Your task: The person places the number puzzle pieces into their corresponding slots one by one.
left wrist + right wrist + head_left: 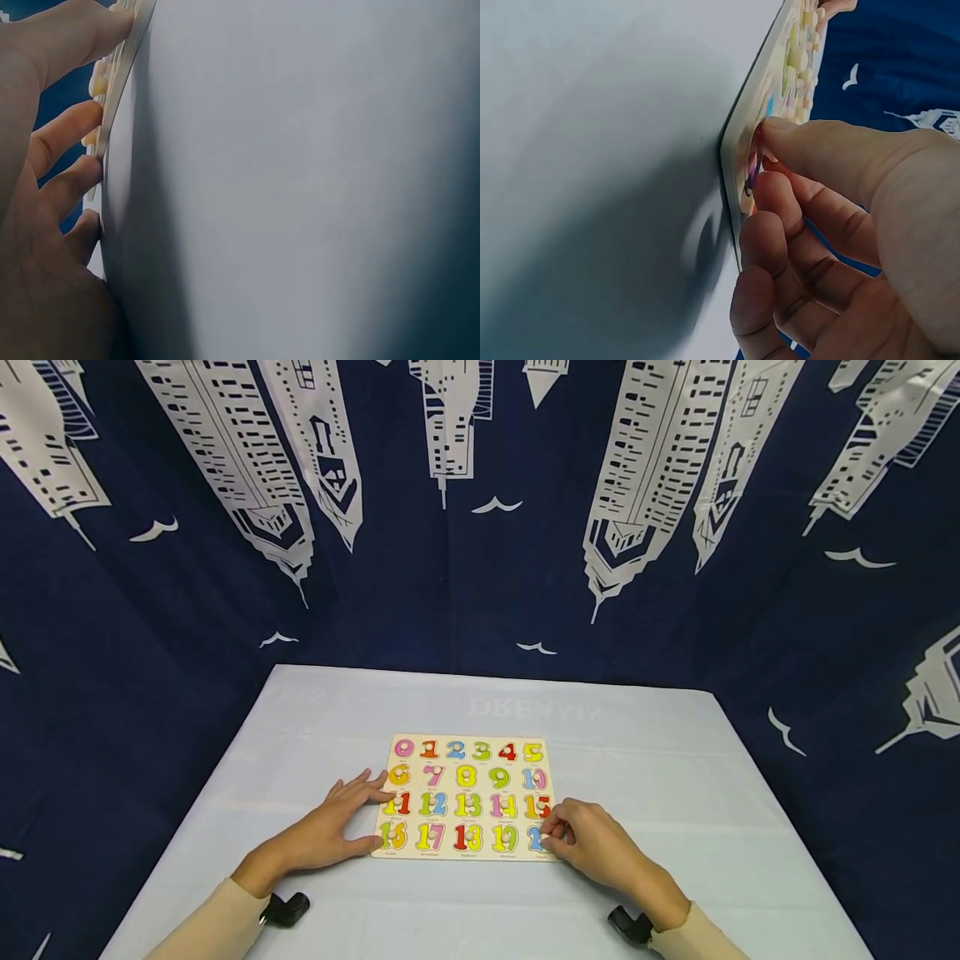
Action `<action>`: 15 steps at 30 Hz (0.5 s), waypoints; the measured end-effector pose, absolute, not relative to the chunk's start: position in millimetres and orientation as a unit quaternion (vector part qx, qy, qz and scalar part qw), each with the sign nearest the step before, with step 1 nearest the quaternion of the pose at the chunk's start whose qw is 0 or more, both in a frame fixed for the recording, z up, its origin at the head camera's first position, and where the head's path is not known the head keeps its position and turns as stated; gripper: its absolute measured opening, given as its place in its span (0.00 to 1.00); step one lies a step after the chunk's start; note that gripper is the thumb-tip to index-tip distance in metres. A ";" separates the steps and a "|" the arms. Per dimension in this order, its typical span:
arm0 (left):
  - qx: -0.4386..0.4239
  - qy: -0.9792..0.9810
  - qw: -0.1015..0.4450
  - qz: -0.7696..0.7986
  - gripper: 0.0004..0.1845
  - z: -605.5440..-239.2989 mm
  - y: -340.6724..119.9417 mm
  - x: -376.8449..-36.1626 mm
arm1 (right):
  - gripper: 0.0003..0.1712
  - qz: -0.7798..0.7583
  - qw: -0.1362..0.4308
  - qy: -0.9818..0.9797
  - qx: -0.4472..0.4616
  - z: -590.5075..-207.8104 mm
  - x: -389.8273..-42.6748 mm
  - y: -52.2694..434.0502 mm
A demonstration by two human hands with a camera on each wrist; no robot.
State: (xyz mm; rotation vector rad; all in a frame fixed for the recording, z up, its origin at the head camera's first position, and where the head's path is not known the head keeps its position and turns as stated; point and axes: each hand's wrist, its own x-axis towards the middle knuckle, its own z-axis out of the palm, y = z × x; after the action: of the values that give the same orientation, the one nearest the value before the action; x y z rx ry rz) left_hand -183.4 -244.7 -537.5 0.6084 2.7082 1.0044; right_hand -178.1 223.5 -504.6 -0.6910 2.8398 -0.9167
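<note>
A light wooden number puzzle board point(450, 791) lies flat on the table, with rows of colourful number pieces bearing small knobs. My left hand point(330, 831) rests at its left edge, fingers spread; the fingertips touch the board beside the 11 piece point(397, 804) and the thumb is by the 16 piece point(393, 836). At the lower right corner my right hand point(600, 843) pinches a number piece point(535, 838) between thumb and fingers. A blue 2 shows on that piece; the fingers hide the rest. In the right wrist view, pink and purple colouring shows beneath the thumb.
A white table point(660, 752) carries the board, with faint lettering point(534, 708) near its far edge. Behind it hangs a dark blue cloth point(450, 585) printed with white buildings and birds. Black wrist devices point(287, 910) sit at both sleeves.
</note>
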 end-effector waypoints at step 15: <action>0.216 0.914 0.092 0.332 0.35 -535.5 -243.7 -184.1 | 0.04 -0.313 0.017 0.929 -0.197 -505.6 -179.9 229.1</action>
State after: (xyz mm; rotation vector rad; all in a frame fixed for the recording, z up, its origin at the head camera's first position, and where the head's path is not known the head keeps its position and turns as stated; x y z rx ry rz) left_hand -184.1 -243.7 -535.5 0.6410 2.7142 0.9863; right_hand -179.9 229.1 -505.6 -0.6127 2.8875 -0.9719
